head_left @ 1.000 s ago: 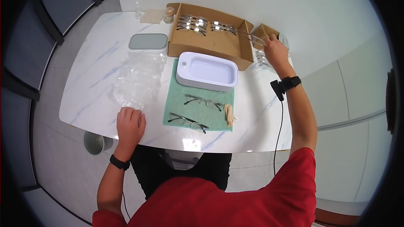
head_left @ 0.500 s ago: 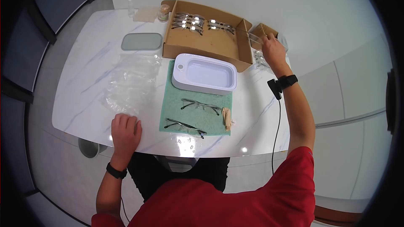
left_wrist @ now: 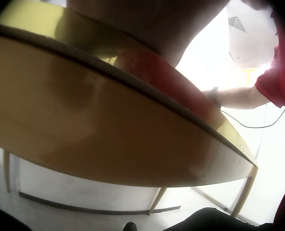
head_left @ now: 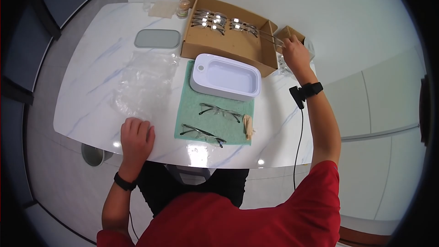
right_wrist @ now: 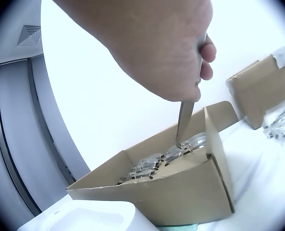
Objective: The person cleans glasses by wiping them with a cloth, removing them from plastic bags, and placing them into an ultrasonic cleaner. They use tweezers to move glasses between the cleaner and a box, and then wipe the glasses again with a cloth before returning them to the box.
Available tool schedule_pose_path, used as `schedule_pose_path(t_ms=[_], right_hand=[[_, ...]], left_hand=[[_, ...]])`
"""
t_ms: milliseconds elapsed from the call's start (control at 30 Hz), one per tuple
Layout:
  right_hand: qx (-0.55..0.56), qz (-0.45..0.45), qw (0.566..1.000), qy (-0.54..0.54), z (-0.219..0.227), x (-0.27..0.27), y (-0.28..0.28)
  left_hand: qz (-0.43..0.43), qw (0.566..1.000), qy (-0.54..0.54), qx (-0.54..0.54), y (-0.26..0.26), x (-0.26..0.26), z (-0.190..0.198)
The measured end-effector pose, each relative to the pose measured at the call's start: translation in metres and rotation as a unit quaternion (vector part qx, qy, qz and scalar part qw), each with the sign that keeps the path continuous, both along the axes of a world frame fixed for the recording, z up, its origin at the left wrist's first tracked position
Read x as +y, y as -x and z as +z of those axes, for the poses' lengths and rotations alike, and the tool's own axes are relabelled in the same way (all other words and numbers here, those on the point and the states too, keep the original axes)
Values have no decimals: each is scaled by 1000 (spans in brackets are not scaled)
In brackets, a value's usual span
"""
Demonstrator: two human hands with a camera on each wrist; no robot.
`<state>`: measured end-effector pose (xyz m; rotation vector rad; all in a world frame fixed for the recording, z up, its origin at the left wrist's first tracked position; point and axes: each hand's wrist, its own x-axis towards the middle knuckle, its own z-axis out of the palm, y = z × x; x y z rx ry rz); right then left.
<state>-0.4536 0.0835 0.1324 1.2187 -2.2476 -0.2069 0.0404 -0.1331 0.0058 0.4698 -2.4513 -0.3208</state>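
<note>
My right hand (head_left: 296, 55) grips metal tweezers (head_left: 270, 38) above the right wall of a cardboard box (head_left: 228, 45). In the right wrist view the tweezers (right_wrist: 185, 120) point down, their tips right at the eyeglasses (right_wrist: 175, 153) in the box. Two groups of eyeglasses lie there, a left stack (head_left: 209, 22) and a right group (head_left: 242, 26). My left hand (head_left: 137, 137) rests on the table's front edge, next to clear plastic bags (head_left: 146, 82); the left wrist view shows mostly the table's underside. Two more pairs of glasses (head_left: 220, 111) lie on a green cloth (head_left: 187, 105).
A white ultrasonic-cleaner-like tub (head_left: 226, 77) stands on the cloth before the box. Near it are a beige bundle (head_left: 248, 127), a grey lid (head_left: 157, 39) and a small jar (head_left: 183, 9). A smaller cardboard box (head_left: 286, 34) and bagged items (head_left: 283, 65) sit at the right.
The head view has shifted slightly. My right hand stays over the box's right wall with the tweezers, moving only a little; my left hand remains at the table edge.
</note>
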Motion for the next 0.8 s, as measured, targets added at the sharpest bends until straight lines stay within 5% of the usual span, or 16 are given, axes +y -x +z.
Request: schedule_pose_path(t_ms=[367,800], right_hand=[[-14,21,1000,-9,9,5,2],[-153,56,977,135,92,96,-176]], left_hand=[[4,1000,-10,23,-2,0,-4],[-2,1000,16,21,-5,-3,-13]])
